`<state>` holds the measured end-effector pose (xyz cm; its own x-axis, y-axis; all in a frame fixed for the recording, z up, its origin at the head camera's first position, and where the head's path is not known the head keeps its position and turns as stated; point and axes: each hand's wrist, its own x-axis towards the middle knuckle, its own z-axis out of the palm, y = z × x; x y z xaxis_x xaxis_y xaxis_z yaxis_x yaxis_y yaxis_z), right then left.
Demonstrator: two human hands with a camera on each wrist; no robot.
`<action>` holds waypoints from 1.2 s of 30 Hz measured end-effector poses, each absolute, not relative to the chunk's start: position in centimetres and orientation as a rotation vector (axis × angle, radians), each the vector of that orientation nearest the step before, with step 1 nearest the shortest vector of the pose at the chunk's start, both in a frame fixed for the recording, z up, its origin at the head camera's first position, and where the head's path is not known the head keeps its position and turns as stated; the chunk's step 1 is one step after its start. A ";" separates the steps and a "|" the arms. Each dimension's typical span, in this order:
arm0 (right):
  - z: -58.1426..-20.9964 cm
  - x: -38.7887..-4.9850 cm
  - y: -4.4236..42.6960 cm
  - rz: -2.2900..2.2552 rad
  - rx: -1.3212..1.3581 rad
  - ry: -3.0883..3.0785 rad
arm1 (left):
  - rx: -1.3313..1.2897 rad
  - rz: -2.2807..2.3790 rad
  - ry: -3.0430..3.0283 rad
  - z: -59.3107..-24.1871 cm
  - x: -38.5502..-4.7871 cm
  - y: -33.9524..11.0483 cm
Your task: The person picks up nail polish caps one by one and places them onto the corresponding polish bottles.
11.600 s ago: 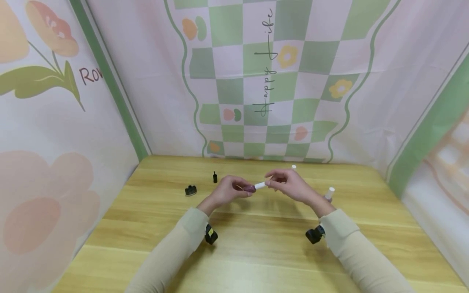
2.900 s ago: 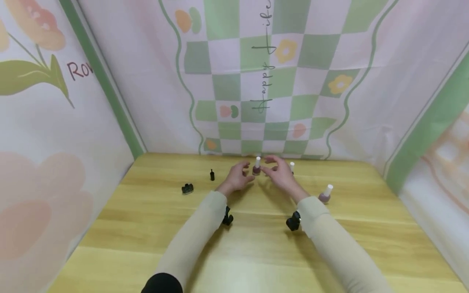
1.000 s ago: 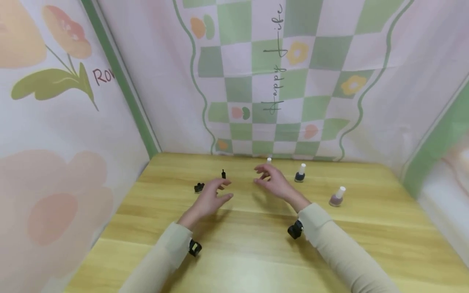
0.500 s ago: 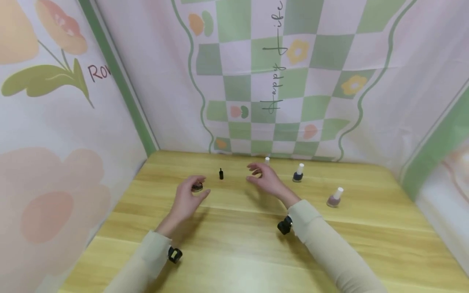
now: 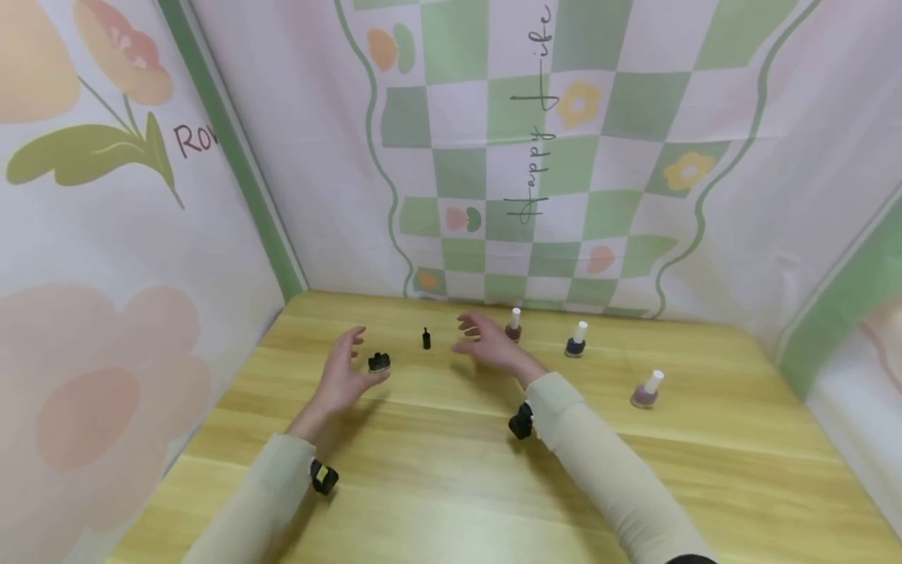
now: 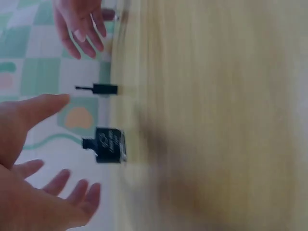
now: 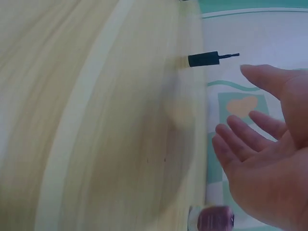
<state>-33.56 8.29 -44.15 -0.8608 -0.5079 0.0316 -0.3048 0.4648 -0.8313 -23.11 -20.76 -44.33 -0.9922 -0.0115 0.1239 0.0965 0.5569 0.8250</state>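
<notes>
My left hand (image 5: 343, 377) is spread around a small black nail polish bottle (image 5: 379, 362), thumb on the near side and fingers beyond. In the left wrist view this bottle (image 6: 109, 145) has a bare neck and pale lettering, and a gap shows between it and the fingers. A black cap with its brush (image 5: 426, 339) stands on the table, brush pointing up. Right of that cap, my right hand (image 5: 489, 342) hovers with loosely bent fingers, holding nothing. In the right wrist view the brush cap (image 7: 204, 59) is apart from the thumb.
Just behind my right hand stands a dark red nail polish bottle (image 5: 514, 332) with a white cap. Farther right are a dark blue one (image 5: 575, 346) and a mauve one (image 5: 644, 395), also white-capped. A patterned curtain (image 5: 451, 157) hangs behind the wooden table (image 5: 437, 470).
The dark red bottle, earlier held in both hands, now stands at the back with its white cap on. My left hand has moved left to the black bottle; my right hand has shifted left.
</notes>
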 end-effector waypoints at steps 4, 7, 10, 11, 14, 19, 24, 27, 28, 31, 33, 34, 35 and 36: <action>-44.6 -34.3 6.7 -1.324 -0.662 2.423 | 0.021 -1.498 -2.755 -44.9 -24.5 -21.5; -44.8 -34.8 5.8 -1.345 -0.603 2.364 | 0.067 -1.560 -2.776 -45.3 -25.4 -21.8; -45.2 -35.1 5.0 -1.372 -0.557 2.319 | 0.092 -1.602 -2.793 -45.4 -25.9 -22.0; -45.2 -35.1 4.8 -1.382 -0.548 2.307 | 0.092 -1.608 -2.797 -45.6 -26.0 -22.1; -45.6 -35.0 4.1 -1.408 -0.520 2.285 | 0.097 -1.629 -2.810 -45.9 -26.1 -22.2; -45.9 -35.2 3.4 -1.449 -0.479 2.257 | 0.085 -1.656 -2.787 -46.5 -26.5 -22.3; -45.9 -35.6 3.1 -1.457 -0.451 2.272 | 0.070 -1.677 -2.765 -46.8 -26.8 -22.5; -45.8 -35.7 2.9 -1.466 -0.416 2.293 | 0.070 -1.684 -2.758 -46.8 -26.9 -22.6; -45.8 -35.7 2.8 -1.472 -0.402 2.298 | 0.063 -1.678 -2.759 -46.9 -26.9 -22.6; -45.9 -35.6 2.5 -1.471 -0.379 2.332 | 0.049 -1.650 -2.773 -47.1 -27.0 -22.6; -46.0 -35.4 2.2 -1.471 -0.361 2.348 | 0.047 -1.622 -2.784 -47.3 -27.1 -22.5; -46.1 -35.3 2.1 -1.472 -0.350 2.357 | 0.050 -1.612 -2.786 -47.4 -27.1 -22.5; -46.2 -35.3 2.0 -1.475 -0.343 2.365 | 0.059 -1.605 -2.786 -47.5 -27.1 -22.5; -46.2 -35.2 1.9 -1.483 -0.332 2.368 | 0.063 -1.597 -2.784 -47.5 -27.1 -22.4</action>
<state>-35.21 1.86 -46.23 -0.9195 -0.3633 -0.1500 -0.0236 0.4319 -0.9016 -27.15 -22.42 -47.53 -0.9969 -0.0003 -0.0787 -0.0681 0.5048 0.8605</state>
